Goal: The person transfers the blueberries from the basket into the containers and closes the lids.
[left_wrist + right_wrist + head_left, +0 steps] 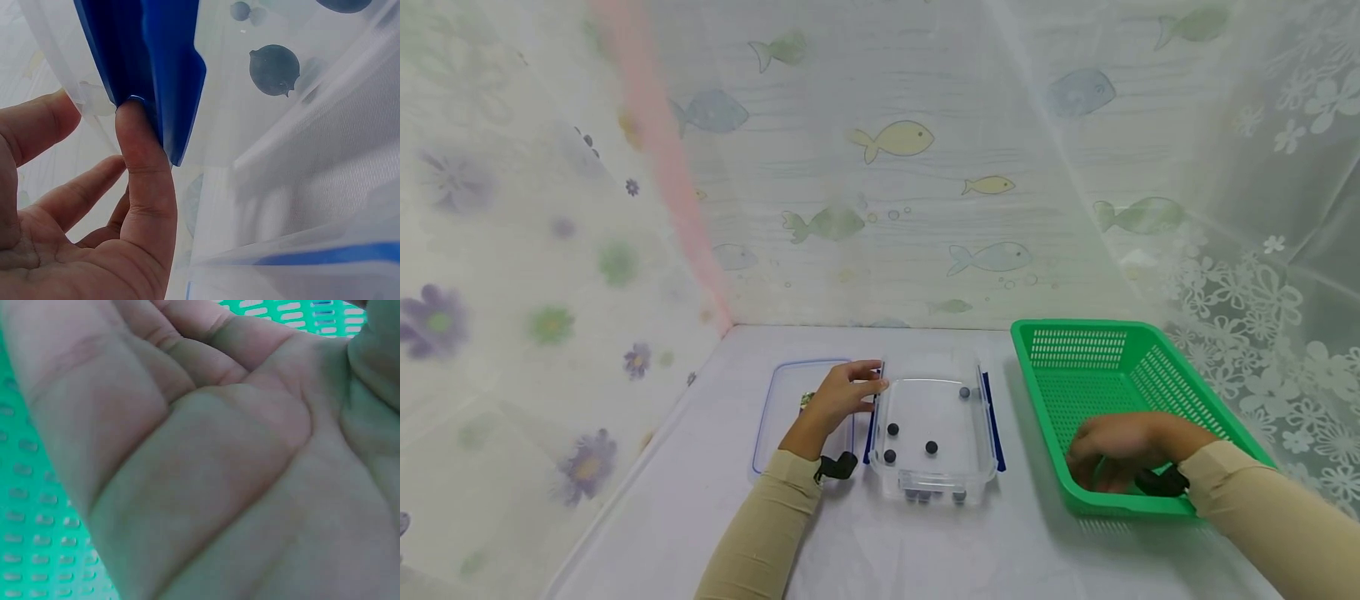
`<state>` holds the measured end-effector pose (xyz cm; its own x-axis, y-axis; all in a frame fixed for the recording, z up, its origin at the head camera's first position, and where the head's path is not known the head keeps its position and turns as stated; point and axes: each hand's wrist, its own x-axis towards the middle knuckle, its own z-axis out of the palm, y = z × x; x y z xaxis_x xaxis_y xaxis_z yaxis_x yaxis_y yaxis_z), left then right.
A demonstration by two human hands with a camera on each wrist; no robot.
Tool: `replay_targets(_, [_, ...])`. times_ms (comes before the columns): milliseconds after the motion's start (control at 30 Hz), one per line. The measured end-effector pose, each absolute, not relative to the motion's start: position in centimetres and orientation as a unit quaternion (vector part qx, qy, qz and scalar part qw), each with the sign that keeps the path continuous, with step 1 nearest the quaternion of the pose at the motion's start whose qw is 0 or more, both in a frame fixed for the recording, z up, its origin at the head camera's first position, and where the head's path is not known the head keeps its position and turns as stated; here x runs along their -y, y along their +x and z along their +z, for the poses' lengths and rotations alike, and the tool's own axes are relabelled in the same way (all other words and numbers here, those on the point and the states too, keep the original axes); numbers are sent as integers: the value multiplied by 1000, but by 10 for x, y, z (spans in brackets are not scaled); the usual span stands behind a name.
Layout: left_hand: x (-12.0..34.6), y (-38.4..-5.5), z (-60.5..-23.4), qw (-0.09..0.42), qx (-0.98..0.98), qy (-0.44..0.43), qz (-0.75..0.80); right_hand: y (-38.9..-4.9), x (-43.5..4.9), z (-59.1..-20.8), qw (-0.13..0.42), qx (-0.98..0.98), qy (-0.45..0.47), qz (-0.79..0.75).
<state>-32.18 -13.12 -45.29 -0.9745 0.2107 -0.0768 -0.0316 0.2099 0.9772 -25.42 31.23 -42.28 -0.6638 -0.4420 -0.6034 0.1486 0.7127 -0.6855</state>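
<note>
A clear plastic container with dark blue side latches stands on the white table. Several small dark balls lie inside it. My left hand grips its left rim; in the left wrist view a finger touches the blue latch. My right hand reaches down into the green basket, near its front wall. The right wrist view shows the palm and bent fingers close up. Those fingertips are hidden, so whether they hold anything cannot be seen.
A clear lid with a blue edge lies left of the container. On it is a small gold-green item, partly behind my left hand. A curtain with printed fish hangs behind the table, and flowered sheets hang at both sides.
</note>
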Motion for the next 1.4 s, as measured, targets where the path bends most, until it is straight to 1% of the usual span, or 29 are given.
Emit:
replay_targets(133, [131, -322, -454, 94, -773, 58, 625, -255, -307, -423, 402, -830, -82, -378])
replay_targets(400, [132, -324, -455, 94, -771, 62, 626, -259, -309, -424, 431, -796, -103, -411])
replay_targets(633, [132, -324, -454, 95, -771, 62, 626, -259, -308, -427, 410, -785, -107, -452])
replay_targets(733, [132, -323, -454, 93, -773, 61, 625, -259, -308, -427, 411, -781, -111, -458])
replay_targets(833, [132, -324, -455, 94, -772, 60, 625, -260, -309, -426, 424, -772, -124, -458])
replay_targets(967, [132, -326, -455, 95, -772, 63, 625, -262, -311, -423, 468, -746, -158, -447])
replay_targets(1067, [133, -327, -456, 93, -773, 66, 624, -264, -313, -422, 490, -733, -188, -433])
replay_targets(1200, [133, -326, -455, 93, -775, 66, 621, -266, -315, -422, 493, -726, -211, -430])
replay_targets(1400, [133, -323, -454, 93, -776, 66, 620, -268, -317, -419, 507, -702, -218, -449])
